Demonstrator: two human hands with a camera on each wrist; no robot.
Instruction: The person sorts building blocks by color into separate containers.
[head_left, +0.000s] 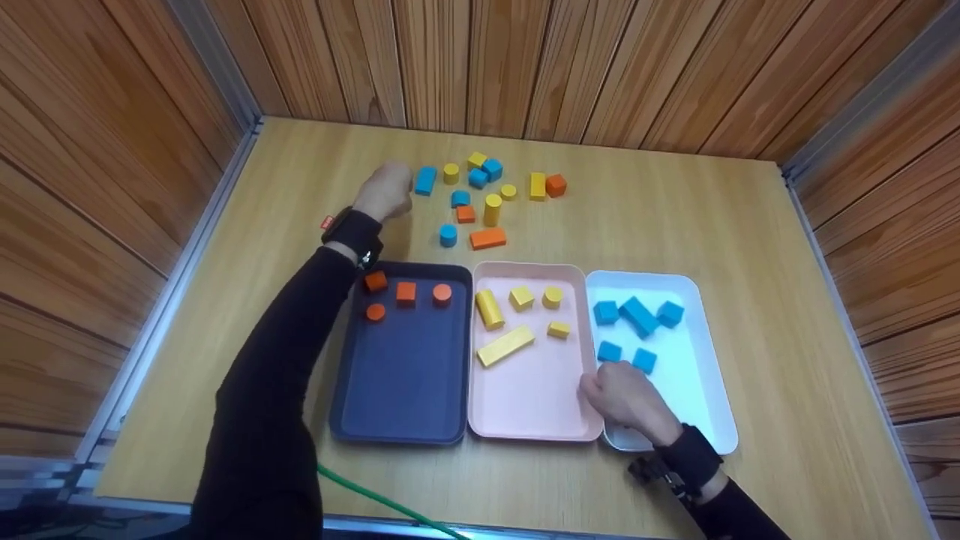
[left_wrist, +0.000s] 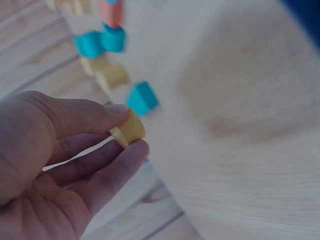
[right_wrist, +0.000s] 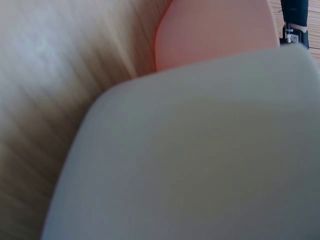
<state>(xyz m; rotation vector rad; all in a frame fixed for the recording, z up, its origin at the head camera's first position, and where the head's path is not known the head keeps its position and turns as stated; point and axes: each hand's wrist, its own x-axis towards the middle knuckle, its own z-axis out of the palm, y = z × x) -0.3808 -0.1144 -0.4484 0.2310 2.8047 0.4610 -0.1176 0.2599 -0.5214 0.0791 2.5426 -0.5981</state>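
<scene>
In the left wrist view, my left hand (left_wrist: 75,150) pinches a small yellow block (left_wrist: 131,128) with a curved side between thumb and fingertips. The head view shows that left hand (head_left: 386,191) at the far left of the loose blocks, beside a blue block (head_left: 425,181); its yellow block is hidden there. My right hand (head_left: 626,397) lies low over the neighbouring rims of the pink tray (head_left: 536,412) and the white tray (head_left: 697,390), just below two blue blocks. Its fingers are bent under and mostly hidden, so I cannot tell whether they grip anything.
Loose blue, yellow and orange blocks, such as an orange bar (head_left: 488,238), lie behind the trays. A dark blue tray (head_left: 401,390) holds orange blocks; yellow ones are in the pink tray, blue in the white. Wooden walls (head_left: 510,67) enclose the table. A green cable (head_left: 375,495) crosses the front edge.
</scene>
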